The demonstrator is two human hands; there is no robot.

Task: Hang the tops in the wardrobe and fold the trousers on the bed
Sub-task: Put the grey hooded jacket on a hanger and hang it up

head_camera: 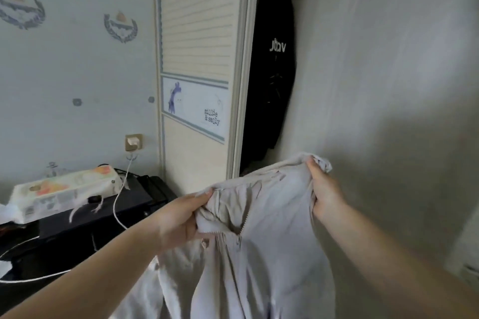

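Step in hand, by judgement: trousers fold, just starting. Pale trousers [248,241] held up at lower centre of frame, waistband top, zip fly facing camera, long axis vertical, legs hanging down out of frame. Left hand [178,217] fingers curled on left waistband corner; right hand [324,194] fingers gripping right corner. Black top [274,65] hangs in wardrobe [197,33], upper centre. Next: carry to bed (unseen), lay flat, leg onto leg.

— Where am I standing?
— My bedroom at home: crest-patterned wallpaper [77,65], a louvred wardrobe door [197,59] with a cartoon panel, a black top [274,65] on a hanger inside, a charger in the wall socket [133,142].
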